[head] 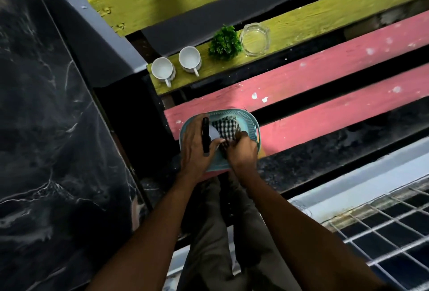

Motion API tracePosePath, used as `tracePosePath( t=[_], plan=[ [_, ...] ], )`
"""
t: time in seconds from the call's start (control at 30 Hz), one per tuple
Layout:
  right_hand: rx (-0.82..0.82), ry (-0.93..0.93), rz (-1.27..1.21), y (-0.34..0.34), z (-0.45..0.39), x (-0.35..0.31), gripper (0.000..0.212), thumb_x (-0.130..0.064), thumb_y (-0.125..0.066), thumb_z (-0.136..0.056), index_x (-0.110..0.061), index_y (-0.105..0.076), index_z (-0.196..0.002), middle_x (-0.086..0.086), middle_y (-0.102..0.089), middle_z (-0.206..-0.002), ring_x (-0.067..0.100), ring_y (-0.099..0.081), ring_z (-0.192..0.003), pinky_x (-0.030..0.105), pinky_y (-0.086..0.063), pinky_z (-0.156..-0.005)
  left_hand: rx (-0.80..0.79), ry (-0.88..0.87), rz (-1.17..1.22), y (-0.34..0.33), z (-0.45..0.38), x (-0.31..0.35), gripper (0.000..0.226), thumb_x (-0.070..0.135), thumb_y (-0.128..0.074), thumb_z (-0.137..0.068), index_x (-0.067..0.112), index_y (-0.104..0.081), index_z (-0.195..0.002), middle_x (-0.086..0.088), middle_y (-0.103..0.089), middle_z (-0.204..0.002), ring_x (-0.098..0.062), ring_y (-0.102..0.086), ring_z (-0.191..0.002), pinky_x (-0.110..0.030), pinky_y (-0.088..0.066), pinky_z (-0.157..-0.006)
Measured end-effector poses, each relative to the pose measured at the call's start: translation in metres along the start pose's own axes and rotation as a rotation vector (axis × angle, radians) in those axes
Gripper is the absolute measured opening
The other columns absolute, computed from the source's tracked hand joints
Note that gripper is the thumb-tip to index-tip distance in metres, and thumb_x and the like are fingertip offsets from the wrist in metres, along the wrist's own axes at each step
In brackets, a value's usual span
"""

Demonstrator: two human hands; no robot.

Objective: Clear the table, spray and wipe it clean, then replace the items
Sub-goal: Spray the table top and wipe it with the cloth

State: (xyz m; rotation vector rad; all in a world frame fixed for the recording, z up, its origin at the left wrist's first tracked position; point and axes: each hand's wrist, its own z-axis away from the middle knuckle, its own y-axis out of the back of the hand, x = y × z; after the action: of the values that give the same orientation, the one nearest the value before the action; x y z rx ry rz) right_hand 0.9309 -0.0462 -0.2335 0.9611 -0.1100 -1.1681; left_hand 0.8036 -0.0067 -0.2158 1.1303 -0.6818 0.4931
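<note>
Both forearms are stretched down from the camera to a tray [251, 120] set on a pink slat [325, 67] of the bench. A spray bottle [206, 136] is gripped in the left hand [197, 149], with the fingers wrapped round its dark head and its pale body lying over the tray. A checked cloth [226, 128] is pinched at its near edge by the right hand [241, 152], the fingers curled on the fabric; the rest of the cloth lies in the tray. Two cups [176, 65] are stood side by side on the yellow slat [301, 23] beyond, with a small plant [224, 43] and a glass ashtray [255, 39] further along it, so the clearing is judged to be done and the cleaning tools are being collected. The marbled table [41, 128] is seen at the left, well apart from the tray.

Several slips could be made from here. The tray overhangs a gap between slats and could be tipped if the cloth is tugged sideways. The bottle could be fired early if the trigger is squeezed in lifting. The cups stand near the slat's end and could be knocked off by a passing arm.
</note>
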Motion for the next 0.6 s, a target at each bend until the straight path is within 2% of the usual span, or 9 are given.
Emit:
tracePosePath(
  t=[0.07, 0.13, 0.2, 0.23, 0.3, 0.37, 0.43, 0.5, 0.6],
  plan=[
    [-0.009, 0.069, 0.112, 0.000, 0.003, 0.001, 0.043, -0.012, -0.067, -0.087, -0.003, -0.051, -0.125, 0.024, -0.064, -0.117, 0.044, -0.064, -0.107, 0.045, -0.050, -0.087, -0.005, -0.007, -0.026, 0.003, 0.000, -0.003, 0.071, 0.024, -0.087, -0.080, -0.003, -0.055, -0.138, -0.024, -0.060, -0.137, -0.042, -0.058, -0.130, -0.056, -0.047, -0.110],
    [0.038, 0.198, 0.246, -0.001, 0.009, 0.003, 0.057, -0.007, -0.070, -0.079, -0.002, -0.048, -0.131, 0.021, -0.056, -0.126, 0.041, -0.057, -0.114, 0.046, -0.048, -0.095, -0.022, -0.022, -0.054, 0.006, 0.003, -0.007, 0.070, 0.021, -0.087, -0.080, -0.004, -0.055, -0.137, -0.026, -0.059, -0.137, -0.045, -0.058, -0.129, -0.059, -0.048, -0.108],
    [0.059, 0.312, 0.317, -0.003, 0.011, 0.003, 0.057, -0.004, -0.071, -0.073, -0.002, -0.053, -0.127, 0.021, -0.054, -0.125, 0.041, -0.056, -0.110, 0.047, -0.049, -0.092, -0.045, -0.035, -0.066, 0.009, 0.006, -0.010, 0.067, 0.017, -0.085, -0.080, 0.000, -0.055, -0.138, -0.022, -0.060, -0.138, -0.041, -0.058, -0.129, -0.056, -0.049, -0.108],
    [0.010, 0.335, 0.315, -0.006, 0.011, 0.003, 0.054, -0.004, -0.070, -0.073, -0.003, -0.055, -0.124, 0.021, -0.054, -0.125, 0.042, -0.057, -0.108, 0.047, -0.050, -0.088, -0.049, -0.028, -0.068, 0.011, 0.006, -0.011, 0.067, 0.015, -0.084, -0.079, 0.005, -0.055, -0.138, -0.018, -0.060, -0.138, -0.037, -0.058, -0.129, -0.053, -0.049, -0.107],
    [-0.162, 0.301, 0.281, -0.012, 0.007, 0.000, 0.052, -0.007, -0.068, -0.079, -0.008, -0.052, -0.129, 0.018, -0.051, -0.132, 0.042, -0.058, -0.112, 0.047, -0.052, -0.088, -0.059, 0.007, -0.069, 0.014, 0.007, -0.011, 0.067, 0.011, -0.080, -0.077, 0.013, -0.054, -0.139, -0.011, -0.059, -0.140, -0.030, -0.057, -0.129, -0.047, -0.050, -0.106],
    [-0.294, 0.231, 0.273, -0.017, 0.000, -0.003, 0.058, -0.012, -0.068, -0.082, -0.010, -0.047, -0.137, 0.018, -0.045, -0.140, 0.044, -0.055, -0.120, 0.049, -0.051, -0.095, -0.070, 0.029, -0.066, 0.016, 0.007, -0.010, 0.065, 0.012, -0.075, -0.079, 0.016, -0.054, -0.141, -0.007, -0.058, -0.142, -0.027, -0.056, -0.130, -0.041, -0.048, -0.107],
    [-0.334, 0.195, 0.284, -0.018, -0.010, -0.007, 0.063, -0.014, -0.068, -0.084, -0.005, -0.042, -0.141, 0.022, -0.038, -0.146, 0.047, -0.051, -0.126, 0.050, -0.047, -0.101, -0.083, 0.023, -0.085, 0.019, 0.007, -0.010, 0.064, 0.011, -0.072, -0.081, 0.017, -0.053, -0.142, -0.008, -0.058, -0.141, -0.029, -0.057, -0.129, -0.039, -0.048, -0.104],
    [-0.364, 0.167, 0.285, -0.016, -0.020, -0.011, 0.064, -0.017, -0.069, -0.086, -0.002, -0.040, -0.141, 0.026, -0.038, -0.146, 0.048, -0.051, -0.127, 0.050, -0.046, -0.105, -0.101, 0.000, -0.117, 0.021, 0.005, -0.011, 0.069, 0.004, -0.074, -0.077, 0.013, -0.052, -0.142, -0.012, -0.059, -0.140, -0.033, -0.059, -0.129, -0.043, -0.050, -0.105],
    [-0.345, 0.138, 0.274, -0.006, -0.023, -0.018, 0.049, -0.020, -0.067, -0.086, -0.006, -0.053, -0.131, 0.024, -0.056, -0.133, 0.045, -0.061, -0.118, 0.047, -0.052, -0.097, -0.137, -0.007, -0.148, 0.025, 0.002, -0.012, 0.074, 0.000, -0.073, -0.075, 0.009, -0.049, -0.145, -0.018, -0.058, -0.140, -0.037, -0.057, -0.130, -0.049, -0.051, -0.107]
  ],
)
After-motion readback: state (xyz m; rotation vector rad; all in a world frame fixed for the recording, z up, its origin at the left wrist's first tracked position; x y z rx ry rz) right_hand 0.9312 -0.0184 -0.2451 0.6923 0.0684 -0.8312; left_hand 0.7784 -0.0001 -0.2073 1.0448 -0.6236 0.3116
